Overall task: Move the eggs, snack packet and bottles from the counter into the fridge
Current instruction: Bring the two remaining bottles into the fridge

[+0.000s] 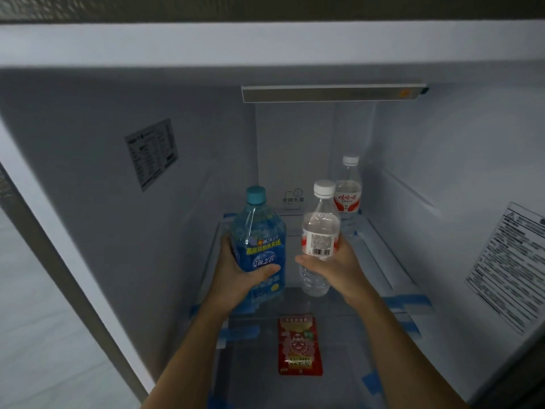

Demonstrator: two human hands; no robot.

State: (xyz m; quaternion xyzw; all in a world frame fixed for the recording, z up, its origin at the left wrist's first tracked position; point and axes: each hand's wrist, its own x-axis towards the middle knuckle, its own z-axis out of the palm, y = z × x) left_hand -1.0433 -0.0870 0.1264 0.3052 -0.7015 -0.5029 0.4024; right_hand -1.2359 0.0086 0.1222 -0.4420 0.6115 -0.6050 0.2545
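Left hand (236,270) grips blue bottle (259,246), right hand (333,264) grips clear bottle (320,240); either may tip on release, shelf (383,261) contact seemingly unclear.

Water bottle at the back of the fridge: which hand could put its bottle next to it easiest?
Right, probably. The right hand holds the clear bottle just in front of the standing water bottle at the back right; the left hand holds the blue bottle further left.

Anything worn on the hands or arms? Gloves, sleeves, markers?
Nothing worn. The left hand and right hand are bare: no gloves, rings or markers visible. The left forearm and right forearm show no sleeves, watch or bands up to the frame edge.
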